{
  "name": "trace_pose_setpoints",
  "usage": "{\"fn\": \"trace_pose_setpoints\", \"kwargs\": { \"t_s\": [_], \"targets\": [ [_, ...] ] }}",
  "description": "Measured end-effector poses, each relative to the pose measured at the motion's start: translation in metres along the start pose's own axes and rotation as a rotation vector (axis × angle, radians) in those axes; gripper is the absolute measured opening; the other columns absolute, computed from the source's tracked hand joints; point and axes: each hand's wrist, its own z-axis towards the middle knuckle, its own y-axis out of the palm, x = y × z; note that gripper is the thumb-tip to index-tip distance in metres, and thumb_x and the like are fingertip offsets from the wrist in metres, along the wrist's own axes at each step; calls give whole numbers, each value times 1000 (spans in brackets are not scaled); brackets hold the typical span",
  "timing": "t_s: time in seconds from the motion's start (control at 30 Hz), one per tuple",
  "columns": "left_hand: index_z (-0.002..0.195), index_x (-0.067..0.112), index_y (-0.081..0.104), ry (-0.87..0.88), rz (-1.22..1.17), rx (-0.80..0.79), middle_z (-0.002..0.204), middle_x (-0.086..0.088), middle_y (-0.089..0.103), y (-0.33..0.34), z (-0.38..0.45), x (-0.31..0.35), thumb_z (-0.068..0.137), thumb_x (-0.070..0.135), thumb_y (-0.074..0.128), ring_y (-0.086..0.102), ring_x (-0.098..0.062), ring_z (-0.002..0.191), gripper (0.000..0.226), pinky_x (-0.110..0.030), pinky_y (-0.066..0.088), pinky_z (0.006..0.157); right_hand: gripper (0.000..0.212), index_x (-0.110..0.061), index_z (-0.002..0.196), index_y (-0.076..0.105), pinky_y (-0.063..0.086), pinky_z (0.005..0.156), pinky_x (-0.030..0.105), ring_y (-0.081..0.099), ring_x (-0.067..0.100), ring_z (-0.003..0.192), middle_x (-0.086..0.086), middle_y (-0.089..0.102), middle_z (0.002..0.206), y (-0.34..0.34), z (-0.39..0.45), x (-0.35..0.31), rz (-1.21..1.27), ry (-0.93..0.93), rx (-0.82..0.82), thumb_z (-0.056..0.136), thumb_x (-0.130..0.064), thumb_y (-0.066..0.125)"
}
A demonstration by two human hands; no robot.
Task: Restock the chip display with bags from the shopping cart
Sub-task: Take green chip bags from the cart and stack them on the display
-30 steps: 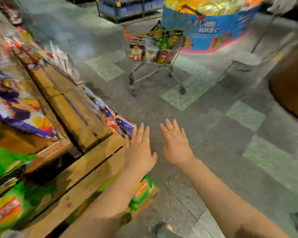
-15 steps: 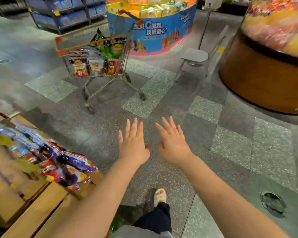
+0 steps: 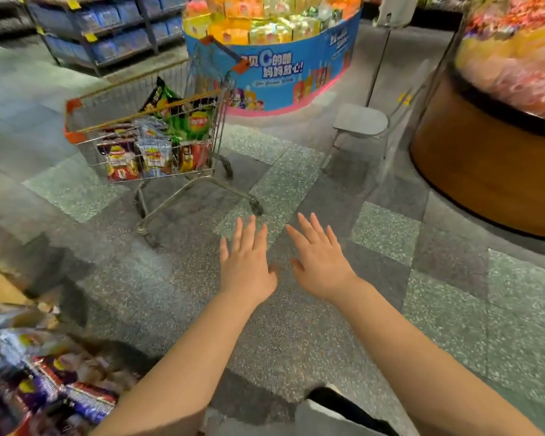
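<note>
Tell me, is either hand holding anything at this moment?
No. The left hand and right hand are open over the grey floor, short of the wire shopping cart.

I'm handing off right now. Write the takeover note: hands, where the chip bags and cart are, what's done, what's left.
Left hand: open, fingers straight, holding nothing.
Right hand: open, fingers spread, holding nothing.
Shopping cart: ahead and to the left on the floor, beyond both hands, neither touching it. It holds many chip bags, including a green bag on top and a red bag against the near wire wall.
Chip display: at the lower left edge, blurred, with bags on it.
Done: some bags are on the display; how many came from the cart cannot be told.
Left: reach the cart, take bags and carry them to the display.
</note>
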Motion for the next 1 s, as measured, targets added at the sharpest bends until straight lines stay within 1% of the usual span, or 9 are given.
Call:
{"fn": "trace_pose_setpoints", "kwargs": {
  "t_s": [0.17, 0.3, 0.43, 0.5, 0.57, 0.7, 0.77, 0.87, 1.0],
  "targets": [
    [153, 21, -6, -97, 61, -16, 158, 0, -22, -7, 95, -41, 95, 38, 49, -24, -21, 144, 81, -47, -9, 116, 64, -19, 153, 4, -7, 117, 44, -17, 28, 145, 9, -13, 159, -1, 121, 11, -3, -77, -102, 100, -27, 39],
    [153, 20, -5, -221, 91, 10, 158, -1, -23, -26, 187, -85, 97, 40, 45, -25, -22, 144, 78, -48, -6, 117, 64, -19, 153, 5, -6, 117, 43, -15, 31, 145, 12, -12, 159, -12, 231, 8, 7, -169, -122, 100, -30, 41],
    [153, 20, -4, -269, 74, 21, 158, 0, -24, -65, 261, -119, 98, 40, 42, -24, -21, 144, 75, -46, -9, 116, 65, -20, 153, 5, -6, 117, 42, -13, 31, 146, 11, -10, 159, -42, 335, -3, 6, -260, -124, 100, -32, 41],
    [153, 21, -4, -319, 75, 43, 158, 1, -23, -84, 293, -144, 98, 40, 41, -24, -19, 144, 74, -44, -9, 116, 64, -20, 153, 5, -5, 117, 42, -12, 31, 146, 11, -9, 160, -55, 387, -18, 13, -303, -109, 100, -33, 39],
    [153, 22, -4, -417, 59, 56, 158, 3, -23, -96, 319, -172, 98, 41, 41, -24, -18, 144, 73, -43, -11, 116, 63, -21, 153, 4, -5, 118, 42, -11, 31, 146, 11, -9, 160, -58, 434, -37, 29, -346, -113, 100, -33, 38],
    [152, 22, -8, -547, 16, 49, 158, 2, -23, -104, 367, -232, 98, 35, 43, -25, -20, 144, 75, -47, -9, 116, 66, -24, 153, 3, -5, 118, 41, -13, 28, 146, 8, -12, 159, -38, 517, -79, 42, -437, -173, 100, -33, 41],
    [152, 22, -9, -566, 7, 45, 157, 1, -25, -108, 399, -269, 99, 34, 41, -26, -21, 143, 74, -47, -8, 116, 69, -27, 152, -2, -6, 118, 40, -16, 27, 146, 7, -15, 159, -28, 562, -100, 53, -440, -195, 99, -33, 42],
    [153, 23, -7, -567, -13, 73, 158, 0, -23, -120, 450, -325, 99, 39, 41, -25, -21, 144, 74, -48, -6, 117, 75, -30, 151, -10, -7, 118, 40, -16, 27, 146, 7, -15, 159, -25, 632, -131, 72, -427, -170, 98, -33, 44],
    [152, 24, -7, -544, -13, 83, 158, -1, -24, -142, 521, -385, 98, 44, 39, -25, -23, 144, 74, -47, -7, 117, 76, -32, 150, -12, -9, 116, 38, -15, 25, 146, 4, -13, 159, -42, 718, -158, 141, -404, -120, 98, -31, 44]
  ]
}}
